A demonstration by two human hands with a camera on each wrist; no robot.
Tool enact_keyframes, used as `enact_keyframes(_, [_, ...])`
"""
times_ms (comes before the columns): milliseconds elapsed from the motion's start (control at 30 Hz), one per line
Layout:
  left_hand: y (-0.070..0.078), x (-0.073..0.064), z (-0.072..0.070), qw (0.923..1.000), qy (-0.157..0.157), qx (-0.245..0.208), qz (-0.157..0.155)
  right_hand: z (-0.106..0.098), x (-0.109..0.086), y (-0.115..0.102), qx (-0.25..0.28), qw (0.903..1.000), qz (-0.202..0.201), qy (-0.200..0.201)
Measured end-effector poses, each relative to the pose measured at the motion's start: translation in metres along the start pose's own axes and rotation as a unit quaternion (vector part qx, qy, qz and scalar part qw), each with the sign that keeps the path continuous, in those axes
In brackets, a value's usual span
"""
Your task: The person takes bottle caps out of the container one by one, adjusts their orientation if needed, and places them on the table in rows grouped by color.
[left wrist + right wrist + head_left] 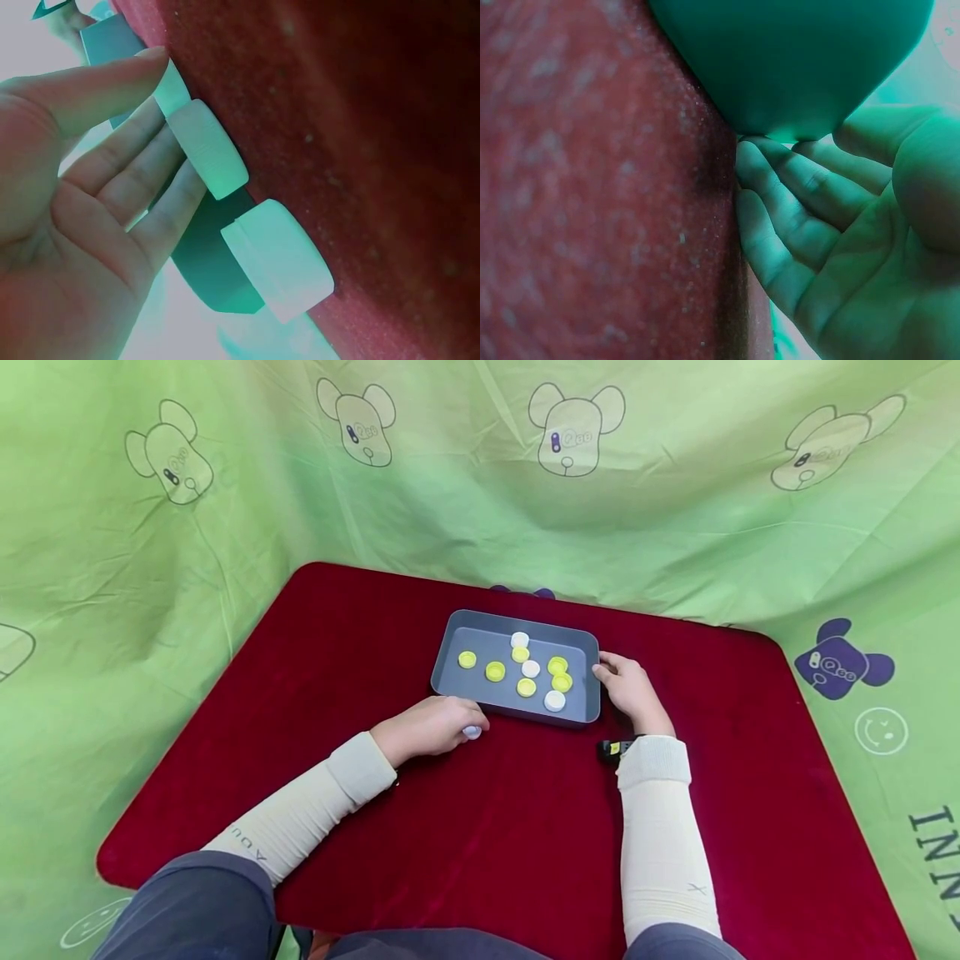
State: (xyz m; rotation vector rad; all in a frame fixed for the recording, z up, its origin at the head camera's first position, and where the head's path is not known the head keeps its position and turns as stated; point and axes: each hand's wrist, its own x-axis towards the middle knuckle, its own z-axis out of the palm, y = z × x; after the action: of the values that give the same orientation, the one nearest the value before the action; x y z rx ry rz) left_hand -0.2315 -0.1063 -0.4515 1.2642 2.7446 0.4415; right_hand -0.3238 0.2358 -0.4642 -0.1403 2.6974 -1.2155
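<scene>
A dark grey rectangular tray [441, 681] stands on the table, holding several yellow caps [495, 672] and a few white caps [555, 701]. Beside its near-left edge, my left hand [431, 727] pinches a white cap [173, 88], the thumb against it. Two more white caps are close to the fingers in the left wrist view: one in the middle [208, 148], another lower down [279, 261]. From the head, only one white cap [472, 732] shows by that hand. My right hand [633, 692] holds the tray's right side, thumb at the rim; some fingertips are hidden behind the tray.
Dark red cloth [480, 843] covers the table with rounded corners. Green printed fabric [465, 527] hangs behind and along the sides. A black wrist device [611, 752] shows next to the right sleeve.
</scene>
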Motion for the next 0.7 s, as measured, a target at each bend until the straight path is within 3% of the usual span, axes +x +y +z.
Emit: enact_keyframes(700, [-0.0006,0.0013,0.0011,0.9998,-0.012,0.012,-0.012,-0.0005,-0.0011,-0.0014,0.003,1.0,0.0,0.0])
